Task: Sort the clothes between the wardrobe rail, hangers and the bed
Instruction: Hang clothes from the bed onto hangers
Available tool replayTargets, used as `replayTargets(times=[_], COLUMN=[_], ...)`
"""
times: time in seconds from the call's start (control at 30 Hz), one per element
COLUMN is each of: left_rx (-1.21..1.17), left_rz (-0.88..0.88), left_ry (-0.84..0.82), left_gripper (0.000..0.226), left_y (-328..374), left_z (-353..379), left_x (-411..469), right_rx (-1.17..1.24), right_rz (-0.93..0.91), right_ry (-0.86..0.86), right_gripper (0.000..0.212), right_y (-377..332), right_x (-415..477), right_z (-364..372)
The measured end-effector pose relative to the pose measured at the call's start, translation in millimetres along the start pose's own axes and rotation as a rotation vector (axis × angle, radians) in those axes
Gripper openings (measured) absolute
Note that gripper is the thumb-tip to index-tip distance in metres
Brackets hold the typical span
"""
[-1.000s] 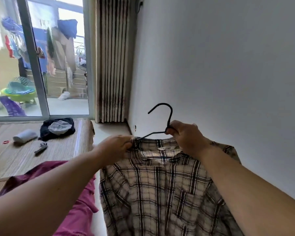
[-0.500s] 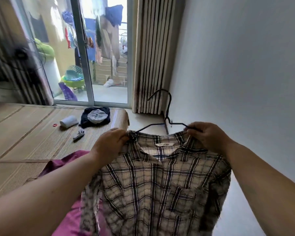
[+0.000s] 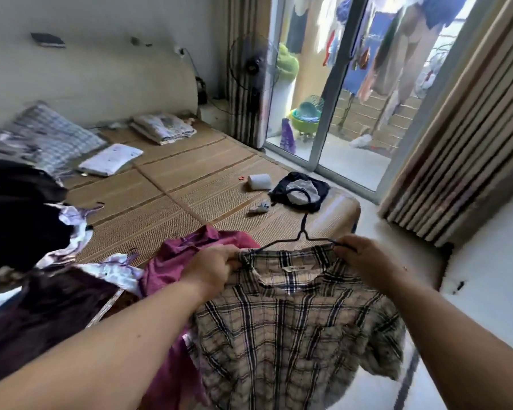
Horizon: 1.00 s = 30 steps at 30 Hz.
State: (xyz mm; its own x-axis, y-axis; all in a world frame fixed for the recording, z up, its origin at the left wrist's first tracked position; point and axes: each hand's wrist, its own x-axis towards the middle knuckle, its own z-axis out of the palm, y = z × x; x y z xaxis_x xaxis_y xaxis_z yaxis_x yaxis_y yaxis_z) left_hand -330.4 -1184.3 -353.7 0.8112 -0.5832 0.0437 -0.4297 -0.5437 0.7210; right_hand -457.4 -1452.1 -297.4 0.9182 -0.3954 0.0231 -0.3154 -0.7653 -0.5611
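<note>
A beige plaid shirt [image 3: 290, 329] hangs on a black hanger [image 3: 304, 232] held out in front of me. My left hand [image 3: 212, 269] grips the shirt's left shoulder over the hanger end. My right hand [image 3: 360, 257] grips the right shoulder and the hanger's other end. The hook points up and away from me. Below the shirt a magenta garment [image 3: 184, 255] lies on the bed [image 3: 166, 184], which is covered with a woven mat. A pile of dark and purple clothes [image 3: 27, 261] lies at the left. No wardrobe rail is in view.
On the mat lie a dark bundle with a grey piece [image 3: 299, 192], a white roll [image 3: 259, 181], folded bedding [image 3: 163, 128] and pillows [image 3: 54, 137]. A standing fan [image 3: 252, 66] and striped curtains [image 3: 462, 137] flank glass doors [image 3: 332, 93] onto a balcony with hanging laundry.
My view has swung left from the bare wall to the bed and headboard. Both hands keep hold of the shirt on its hanger, my right hand having shifted from the hook base to the shoulder.
</note>
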Motion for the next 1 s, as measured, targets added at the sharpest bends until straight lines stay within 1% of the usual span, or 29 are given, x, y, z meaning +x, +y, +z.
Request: replayTargets(times=[0.1, 0.17, 0.27, 0.33, 0.4, 0.43, 0.53, 0.73, 0.83, 0.9, 0.93, 1.0], left_rx=[0.068, 0.117, 0.104, 0.11, 0.123, 0.129, 0.159, 0.259, 0.293, 0.298, 0.3, 0.324], left_rz=[-0.149, -0.197, -0.268, -0.309, -0.334, -0.358, -0.432, -0.549, -0.638, -0.701, -0.741, -0.772], left_ry=[0.072, 0.11, 0.127, 0.13, 0.13, 0.125, 0.099, -0.038, -0.12, -0.164, -0.162, -0.171], left_gripper=[0.033, 0.034, 0.032, 0.028, 0.032, 0.03, 0.022, 0.018, 0.014, 0.018, 0.018, 0.015], left_y=[-22, -43, -76, -101, -129, -144, -189, -277, -317, -335, -359, -377], left_z=[-6, -13, -26, -36, -45, -48, -56, -57, -41, -32, -20, -9], left_x=[8, 16, 35, 53, 74, 87, 128, 192, 210, 215, 228, 236], right_rx=[-0.049, -0.077, -0.104, -0.12, -0.151, -0.156, -0.158, -0.125, -0.128, -0.153, -0.159, -0.174], right_rz=[-0.118, -0.177, -0.247, -0.273, -0.27, -0.266, -0.255, -0.223, -0.215, -0.208, -0.221, -0.182], right_ry=[-0.037, -0.08, -0.127, -0.163, -0.194, -0.203, -0.22, -0.275, -0.305, -0.341, -0.368, -0.429], right_gripper=[0.01, 0.013, 0.016, 0.017, 0.016, 0.014, 0.014, 0.015, 0.02, 0.021, 0.02, 0.021], right_y=[-13, -23, -40, -51, -62, -65, -73, -77, -62, -55, -42, -30], right_x=[44, 77, 124, 159, 193, 210, 264, 347, 370, 376, 394, 409], right_z=[18, 38, 69, 93, 120, 133, 178, 278, 330, 353, 383, 409])
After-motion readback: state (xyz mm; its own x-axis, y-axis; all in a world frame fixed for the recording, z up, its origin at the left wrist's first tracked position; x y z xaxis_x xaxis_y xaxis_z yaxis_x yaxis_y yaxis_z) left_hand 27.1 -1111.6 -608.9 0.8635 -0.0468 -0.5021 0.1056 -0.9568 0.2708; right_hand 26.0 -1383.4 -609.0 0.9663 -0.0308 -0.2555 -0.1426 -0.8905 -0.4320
